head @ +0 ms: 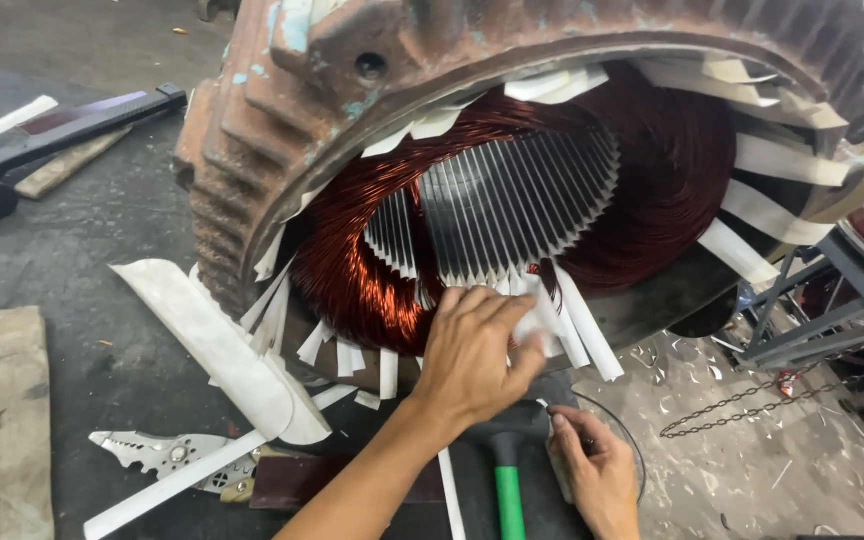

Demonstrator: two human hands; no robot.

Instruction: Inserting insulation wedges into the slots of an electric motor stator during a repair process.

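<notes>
Taking the big rusty stator (282, 110) as the landmark: far to its left lies a wooden block (7, 420), and above that a dark bar tool (52, 135) on the grey table (102, 230). Just below the stator's left edge sit a wide white paper sheet (217, 350) and a metal plier-like tool (167, 452). The stator lies on its side, its long axis running away from the camera and its open bore facing the viewer. Copper windings (362, 270) fill the slots on the left and right of the bore, while a fan of bare steel teeth (512, 200) in the middle has no wire yet, so the winding looks partly done, with those slots left to fill. White paper strips (572, 325) stick out all round the rim. At the stator's lower edge the left hand (472, 350) is curled, fingers pressing and pinching those strips. Below it lies a green-handled hammer (507, 475). Right of that, the right hand (597, 470) is closed in a pinch on a thin black wire (612, 415). Further right, below the stator, lie a chain (752, 405) and a metal frame (832, 290).
</notes>
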